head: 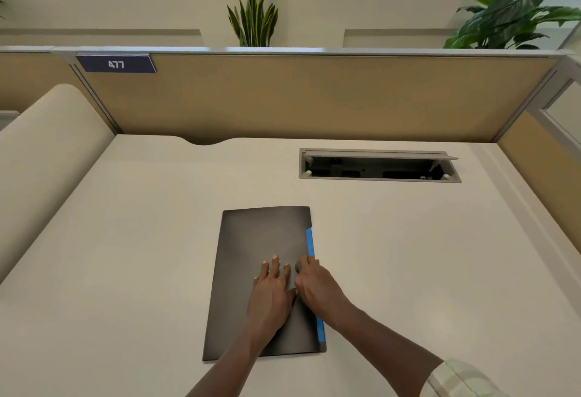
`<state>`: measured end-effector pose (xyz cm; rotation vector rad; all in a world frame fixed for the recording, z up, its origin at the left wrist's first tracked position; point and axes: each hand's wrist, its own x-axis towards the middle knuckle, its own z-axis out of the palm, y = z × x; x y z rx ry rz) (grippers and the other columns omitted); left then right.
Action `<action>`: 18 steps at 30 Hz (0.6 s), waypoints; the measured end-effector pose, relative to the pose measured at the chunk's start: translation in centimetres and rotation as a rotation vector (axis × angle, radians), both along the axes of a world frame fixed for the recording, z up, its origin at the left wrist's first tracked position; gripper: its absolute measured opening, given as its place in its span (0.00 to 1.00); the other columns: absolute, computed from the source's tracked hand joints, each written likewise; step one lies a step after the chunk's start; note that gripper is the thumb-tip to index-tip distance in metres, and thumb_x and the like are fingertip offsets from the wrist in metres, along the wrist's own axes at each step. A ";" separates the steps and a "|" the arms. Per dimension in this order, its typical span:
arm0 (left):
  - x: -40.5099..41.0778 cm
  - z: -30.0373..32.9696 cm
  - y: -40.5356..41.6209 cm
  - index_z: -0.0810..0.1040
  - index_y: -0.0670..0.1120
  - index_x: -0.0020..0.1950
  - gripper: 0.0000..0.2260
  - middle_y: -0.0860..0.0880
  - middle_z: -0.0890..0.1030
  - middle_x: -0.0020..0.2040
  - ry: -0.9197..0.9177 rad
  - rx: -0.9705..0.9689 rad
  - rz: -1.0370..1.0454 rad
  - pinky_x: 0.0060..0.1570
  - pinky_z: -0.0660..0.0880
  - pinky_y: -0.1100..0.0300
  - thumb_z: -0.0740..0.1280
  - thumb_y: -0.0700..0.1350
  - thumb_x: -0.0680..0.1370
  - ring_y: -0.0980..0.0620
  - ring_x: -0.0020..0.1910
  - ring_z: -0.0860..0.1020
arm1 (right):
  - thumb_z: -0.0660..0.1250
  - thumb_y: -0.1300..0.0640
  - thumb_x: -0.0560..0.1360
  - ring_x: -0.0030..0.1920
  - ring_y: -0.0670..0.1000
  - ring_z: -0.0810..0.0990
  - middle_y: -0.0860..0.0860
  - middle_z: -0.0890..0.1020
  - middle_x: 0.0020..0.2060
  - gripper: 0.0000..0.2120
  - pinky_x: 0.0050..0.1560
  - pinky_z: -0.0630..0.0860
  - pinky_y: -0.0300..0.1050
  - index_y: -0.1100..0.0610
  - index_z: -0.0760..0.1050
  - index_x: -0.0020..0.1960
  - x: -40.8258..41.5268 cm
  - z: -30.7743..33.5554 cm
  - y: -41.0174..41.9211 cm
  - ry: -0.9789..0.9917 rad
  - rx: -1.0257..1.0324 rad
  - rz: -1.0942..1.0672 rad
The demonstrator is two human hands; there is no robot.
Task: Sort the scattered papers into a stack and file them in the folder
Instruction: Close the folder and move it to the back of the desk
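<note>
**Both hands on a closed folder**

A dark folder (261, 274) lies shut on the pale counter (125, 255), near its middle and a little toward the near edge, its long side running away from the viewer. A blue strip (310, 242) shows along its right edge, and part of that strip is covered by the right hand and forearm. Whatever is inside the folder is hidden; only the strip peeks out, and it may be a tab or a sheet's edge, which the view does not settle.

The left hand (273, 286) lies flat and open on the cover, fingers spread. The right hand (314, 283) sits at the folder's right edge, touching the left one, with its fingers curled down at the blue strip. Whether they pinch the edge or only press on it cannot be made out. A light sleeve (456, 381) is cut off at the lower right corner.

Behind the folder, a cable hatch (379, 165) is set into the counter with its lid raised; its dark inside is hard to read. On the tan partition (298, 95) a dark blue plate (115, 64) reads "477". Two plants (253, 10) stand behind the partition, the right one cut by the frame.
</note>
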<state>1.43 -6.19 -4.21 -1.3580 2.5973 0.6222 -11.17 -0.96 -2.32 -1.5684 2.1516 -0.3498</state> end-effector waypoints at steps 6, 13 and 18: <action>0.1 -0.4 -0.1 0.56 0.48 0.81 0.28 0.44 0.50 0.82 -0.009 -0.008 -0.009 0.77 0.55 0.47 0.54 0.58 0.83 0.42 0.81 0.49 | 0.58 0.60 0.80 0.62 0.61 0.73 0.62 0.73 0.62 0.16 0.62 0.70 0.54 0.66 0.66 0.66 0.2 0.2 0.0 0.041 -0.010 0.049; 0.0 -0.2 -0.1 0.56 0.48 0.81 0.28 0.45 0.51 0.82 0.021 0.018 0.002 0.77 0.54 0.48 0.57 0.57 0.83 0.42 0.81 0.49 | 0.55 0.55 0.82 0.62 0.55 0.75 0.58 0.72 0.66 0.17 0.64 0.72 0.45 0.59 0.64 0.69 0.1 0.3 1.3 -0.029 0.018 0.025; 0.7 0.4 -1.0 0.64 0.46 0.78 0.30 0.46 0.55 0.82 0.125 0.128 0.021 0.77 0.54 0.53 0.69 0.51 0.78 0.45 0.81 0.52 | 0.60 0.63 0.78 0.67 0.55 0.69 0.57 0.68 0.69 0.23 0.67 0.69 0.46 0.61 0.63 0.72 -0.3 -0.4 3.2 0.000 -0.109 0.057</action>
